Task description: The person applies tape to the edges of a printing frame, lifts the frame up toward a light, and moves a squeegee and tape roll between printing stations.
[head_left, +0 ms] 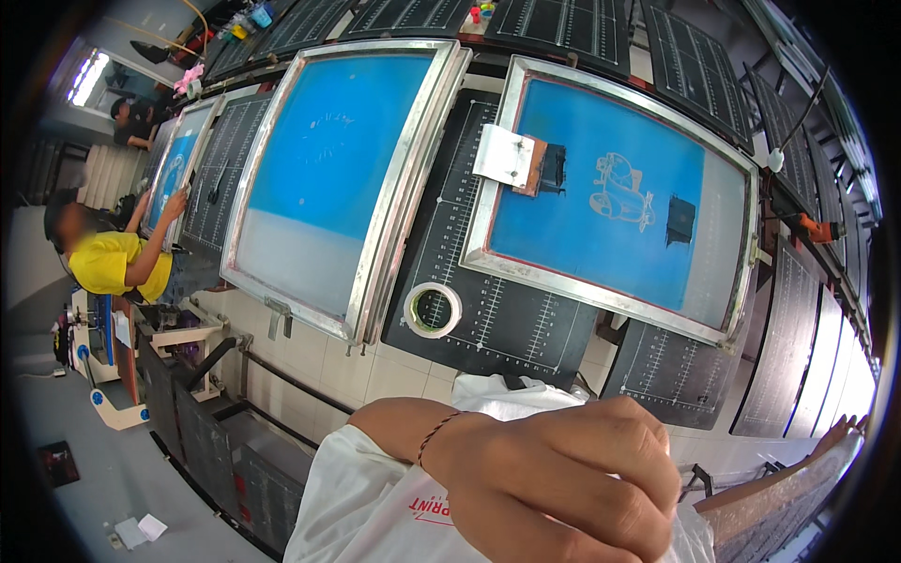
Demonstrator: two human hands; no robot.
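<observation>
My left hand (pixel 572 479) is large and close at the bottom middle, knuckles up, a dark cord bracelet (pixel 432 436) at its wrist. Its fingers curl under, so whatever they grip is hidden. My right arm (pixel 751 507) stretches to the lower right rim, where my right hand (pixel 847 428) appears small and bent, its grip unclear. Along that arm runs a shiny clear plastic sheet or strip (pixel 798 502). Ahead, a blue printing screen (pixel 582 225) with a scooter drawing carries a white-handled squeegee (pixel 507 158) and a dark ink patch (pixel 680 220). A tape roll (pixel 433 311) lies on the black board (pixel 511 328).
A second metal-framed screen (pixel 328 150) stands left of the first. Black gridded boards (pixel 554 33) line the back. At far left a person in yellow (pixel 117 258) works at another screen (pixel 178 159); someone in dark clothes (pixel 131 122) is beyond. An orange tool (pixel 818 228) is at right.
</observation>
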